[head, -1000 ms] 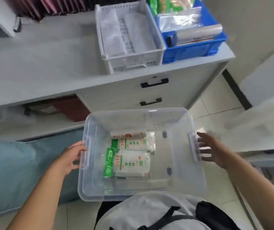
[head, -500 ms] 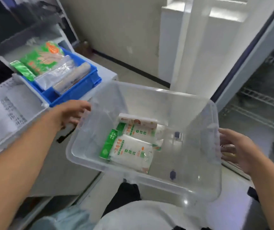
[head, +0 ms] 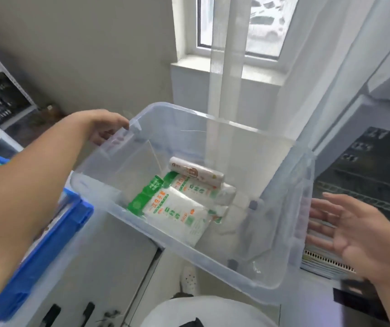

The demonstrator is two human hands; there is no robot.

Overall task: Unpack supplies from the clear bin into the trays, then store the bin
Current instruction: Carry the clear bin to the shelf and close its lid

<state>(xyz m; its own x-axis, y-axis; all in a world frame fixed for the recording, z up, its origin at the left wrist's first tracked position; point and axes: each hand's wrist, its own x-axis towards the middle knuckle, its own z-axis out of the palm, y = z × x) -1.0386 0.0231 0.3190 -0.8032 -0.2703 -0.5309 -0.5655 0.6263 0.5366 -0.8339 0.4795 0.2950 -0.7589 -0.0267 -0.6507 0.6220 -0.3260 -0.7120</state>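
From the head view, we see the clear bin (head: 248, 237) held up in the air between our two hands, tilted so that its left end sits higher than its right. Our left hand (head: 104, 128) has its grip curled over the rim at the bin's left end, fingers wrapped round the handle edge. Our right hand (head: 350, 234) is at the bin's right end with the fingers straight and spread, its grip released; the fingertips reach toward the end wall, and we cannot tell whether they touch it.

Inside the bin, toward the middle of its floor, lie two white packets with green print (head: 177, 211), overlapping each other, and a white roll with a brown label (head: 196, 173) lying across the far one.

At the lower left, just under our left forearm, sits a blue tray (head: 35, 251) on a white cabinet (head: 109, 267) that has dark drawer handles. Beyond the bin a sheer curtain (head: 227, 55) hangs before a window (head: 231, 24). To the right stands dark wire shelving (head: 366, 175).
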